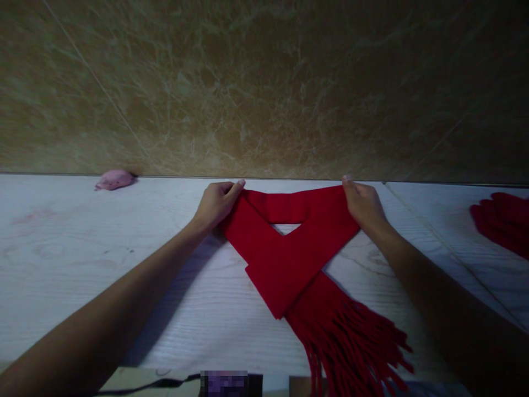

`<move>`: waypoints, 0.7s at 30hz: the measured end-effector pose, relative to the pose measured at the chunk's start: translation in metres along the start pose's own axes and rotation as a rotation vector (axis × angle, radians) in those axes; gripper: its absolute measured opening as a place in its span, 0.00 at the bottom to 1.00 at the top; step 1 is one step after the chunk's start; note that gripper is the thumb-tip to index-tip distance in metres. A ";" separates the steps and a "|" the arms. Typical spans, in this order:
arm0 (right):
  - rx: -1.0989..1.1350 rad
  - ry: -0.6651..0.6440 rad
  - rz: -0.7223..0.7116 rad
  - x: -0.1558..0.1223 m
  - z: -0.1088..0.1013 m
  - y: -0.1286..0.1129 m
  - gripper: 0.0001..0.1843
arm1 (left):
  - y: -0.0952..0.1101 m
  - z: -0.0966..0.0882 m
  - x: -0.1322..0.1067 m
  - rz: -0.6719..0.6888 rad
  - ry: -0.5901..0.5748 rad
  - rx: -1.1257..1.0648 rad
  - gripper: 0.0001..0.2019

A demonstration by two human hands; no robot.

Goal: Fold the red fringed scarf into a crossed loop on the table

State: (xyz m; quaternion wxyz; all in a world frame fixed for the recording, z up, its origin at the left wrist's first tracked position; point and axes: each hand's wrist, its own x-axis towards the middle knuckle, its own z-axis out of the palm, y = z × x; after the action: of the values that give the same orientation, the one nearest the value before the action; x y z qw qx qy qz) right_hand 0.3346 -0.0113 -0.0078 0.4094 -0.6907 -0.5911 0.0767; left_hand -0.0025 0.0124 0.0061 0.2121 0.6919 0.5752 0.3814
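A red fringed scarf [285,259] lies folded on the white table [82,264], its two ends crossed so a small triangle of table shows in the middle. Its fringe [351,342] spreads toward the near edge. My left hand [217,204] pinches the scarf's upper left corner, fingers closed on the fabric. At the upper right corner, my right hand [363,204] grips the cloth the same way. Both hands rest near the back of the table, close to the wall.
A small pink object [113,179] lies at the back left against the brown marbled wall [264,82]. More red fabric [502,220] sits at the right on an adjoining table. A dark cord [165,381] runs along the near edge.
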 end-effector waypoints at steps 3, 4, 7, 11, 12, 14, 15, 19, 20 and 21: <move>-0.015 -0.004 -0.056 -0.001 -0.001 0.000 0.34 | 0.000 -0.002 0.002 0.030 -0.002 0.030 0.24; -0.025 -0.004 -0.063 -0.001 -0.001 0.000 0.34 | 0.000 -0.002 0.002 0.035 0.002 0.040 0.23; -0.100 0.017 -0.058 -0.002 -0.002 -0.001 0.32 | 0.001 -0.003 0.002 0.044 0.021 0.135 0.23; -0.233 0.043 -0.026 -0.001 -0.004 -0.001 0.29 | 0.000 -0.010 0.003 -0.021 0.030 0.352 0.25; -0.260 0.040 -0.020 -0.001 -0.005 -0.001 0.29 | 0.001 -0.012 0.003 -0.053 0.017 0.406 0.25; -0.323 0.014 -0.001 0.000 -0.006 0.000 0.28 | 0.004 -0.017 0.003 -0.125 -0.029 0.534 0.27; -0.362 -0.010 0.016 0.000 -0.006 -0.001 0.27 | 0.006 -0.018 0.003 -0.159 -0.059 0.603 0.28; -0.494 -0.161 0.096 -0.001 -0.006 -0.004 0.29 | 0.015 -0.018 0.000 -0.222 -0.161 0.759 0.33; -0.504 -0.189 0.103 -0.001 -0.006 -0.005 0.30 | 0.015 -0.017 0.000 -0.208 -0.179 0.760 0.33; -0.504 -0.209 0.102 -0.002 -0.005 -0.005 0.31 | 0.015 -0.016 -0.001 -0.186 -0.194 0.747 0.32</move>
State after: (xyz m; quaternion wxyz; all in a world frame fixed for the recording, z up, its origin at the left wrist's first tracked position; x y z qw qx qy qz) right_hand 0.3330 -0.0154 -0.0020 0.1568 -0.7881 -0.5949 0.0188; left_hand -0.0055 0.0054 0.0262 0.0327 0.6993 0.7117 0.0577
